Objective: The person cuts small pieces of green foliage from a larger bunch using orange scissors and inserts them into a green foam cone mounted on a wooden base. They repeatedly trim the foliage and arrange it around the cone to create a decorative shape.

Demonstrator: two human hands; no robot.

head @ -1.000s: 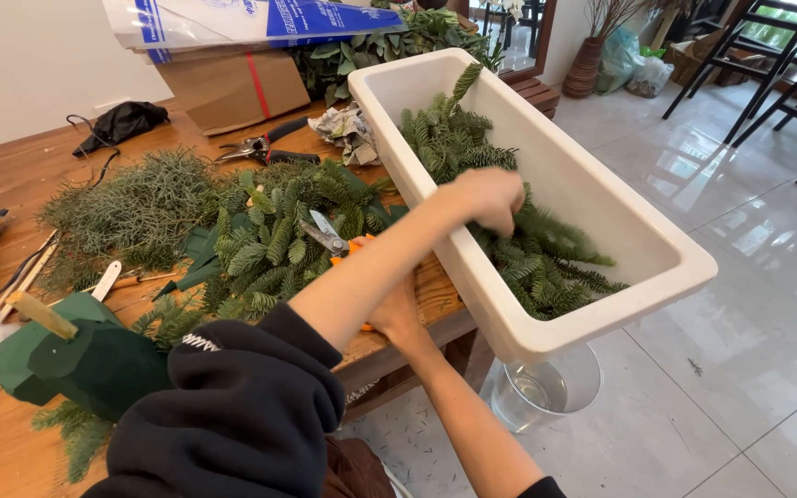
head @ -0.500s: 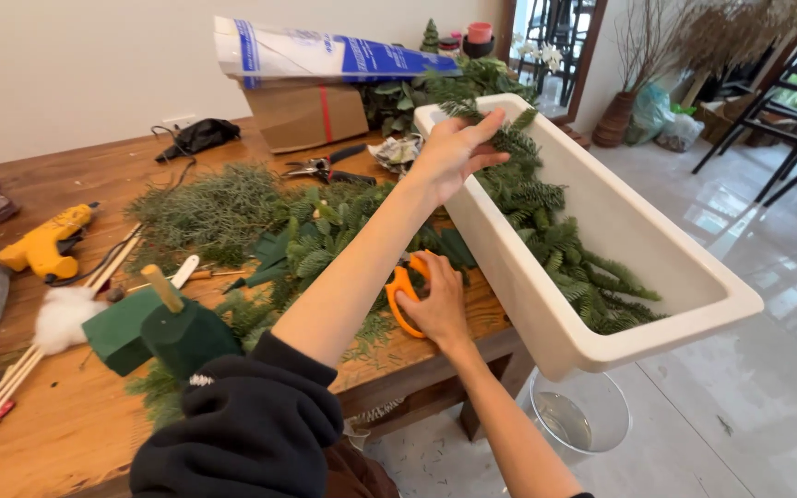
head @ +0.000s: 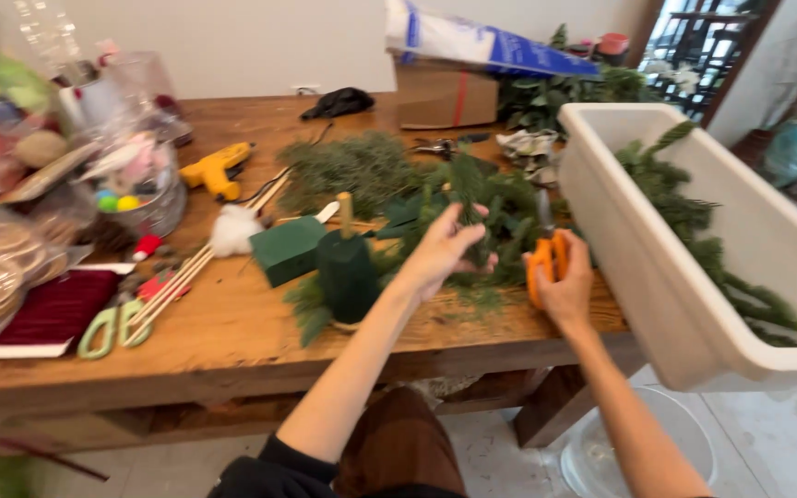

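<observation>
- Orange-handled scissors (head: 544, 254) sit clamped in the right hand (head: 565, 286), blades up, at the near right edge of the wooden table (head: 232, 341).
- The left hand (head: 440, 254) has its grip closed on an evergreen sprig (head: 468, 198) above a heap of greenery (head: 500, 217).
- Just left stand a dark green foam cone (head: 348, 272) and a foam block (head: 288, 249).
- A white trough (head: 657, 267) with branches hangs off the right side.
- Farther left lie a yellow glue gun (head: 214, 169) and green scissors (head: 108, 325).
</observation>
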